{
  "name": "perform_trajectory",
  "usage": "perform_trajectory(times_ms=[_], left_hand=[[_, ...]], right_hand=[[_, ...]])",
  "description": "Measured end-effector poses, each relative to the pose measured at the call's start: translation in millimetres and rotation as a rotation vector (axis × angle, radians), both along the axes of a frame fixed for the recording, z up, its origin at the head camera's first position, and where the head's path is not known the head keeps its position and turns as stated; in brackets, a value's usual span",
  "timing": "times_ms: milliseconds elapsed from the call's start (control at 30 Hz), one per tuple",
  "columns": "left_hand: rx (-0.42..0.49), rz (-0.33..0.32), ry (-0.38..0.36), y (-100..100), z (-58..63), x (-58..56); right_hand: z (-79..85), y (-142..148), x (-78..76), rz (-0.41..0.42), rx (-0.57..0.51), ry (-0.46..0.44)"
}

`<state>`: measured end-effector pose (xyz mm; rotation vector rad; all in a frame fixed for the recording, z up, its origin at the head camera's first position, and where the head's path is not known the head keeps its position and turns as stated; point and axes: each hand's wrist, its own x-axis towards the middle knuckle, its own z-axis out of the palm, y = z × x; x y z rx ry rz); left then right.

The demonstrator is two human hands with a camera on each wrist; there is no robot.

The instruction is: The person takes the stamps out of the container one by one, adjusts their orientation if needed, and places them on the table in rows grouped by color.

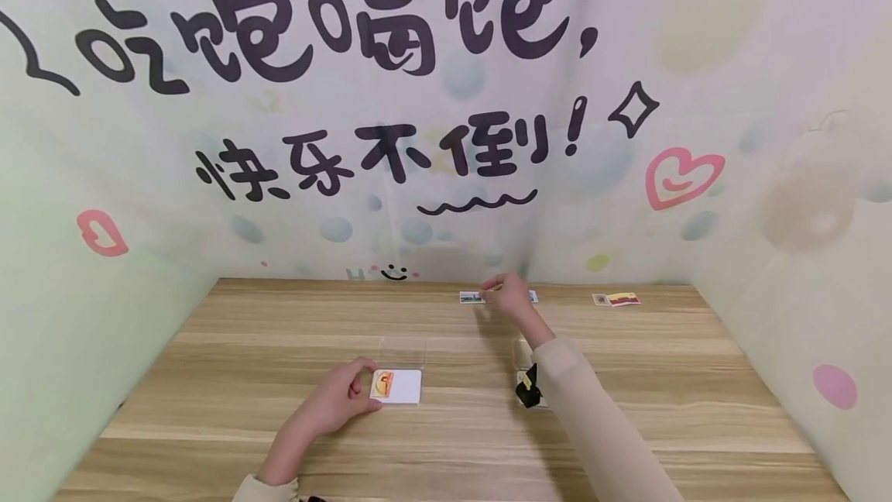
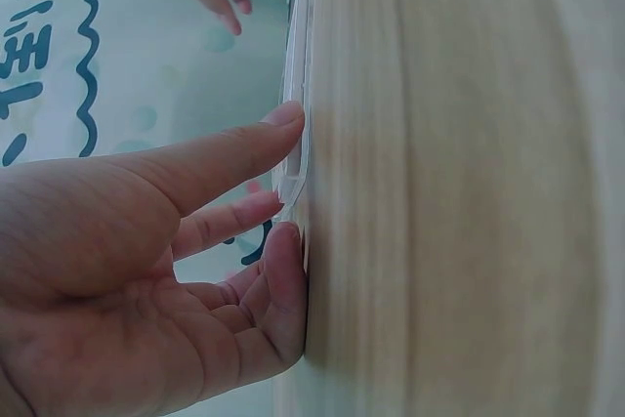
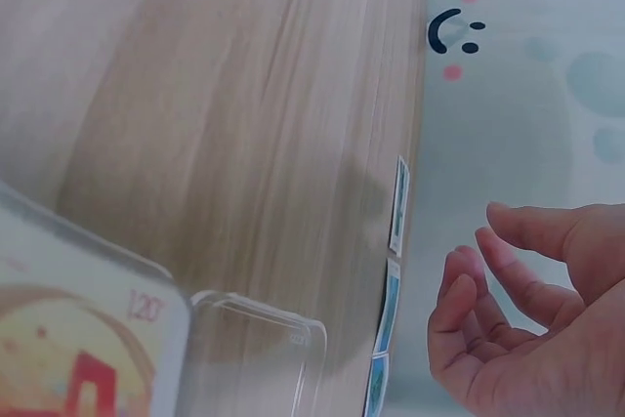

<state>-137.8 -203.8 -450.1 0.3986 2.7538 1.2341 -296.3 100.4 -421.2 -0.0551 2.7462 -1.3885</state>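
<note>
My left hand (image 1: 334,401) grips the left edge of a small clear plastic case (image 1: 403,350), thumb at the near corner and fingers at the far one. Its lid lies folded back. Inside, an orange-and-yellow postage stamp (image 1: 382,384) lies at the left on a white backing (image 1: 406,386). At the back of the table, my right hand (image 1: 510,297) hovers over a row of small stamps (image 3: 387,312), partly covering them in the head view. Its fingers are loosely bent, with nothing visible between them in the right wrist view.
A second clear case (image 1: 524,356) stands under my right forearm, partly hidden by a black wrist mount (image 1: 529,387). Two stamps (image 1: 623,299) lie side by side at the back right. A printed cloth wall (image 1: 446,246) rises behind the wooden table (image 1: 279,331).
</note>
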Motion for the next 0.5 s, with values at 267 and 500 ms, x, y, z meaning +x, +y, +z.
perform_trajectory(times_ms=[267,500], left_hand=[[-0.009,-0.003,-0.007,-1.0,-1.0,-1.1],[-0.006,0.000,-0.010,-1.1,-1.7,-1.2]], right_hand=[[1.1,-1.6,7.8,0.011,0.000,0.014],[-0.4,-3.7,14.0,0.012,-0.029,0.036]])
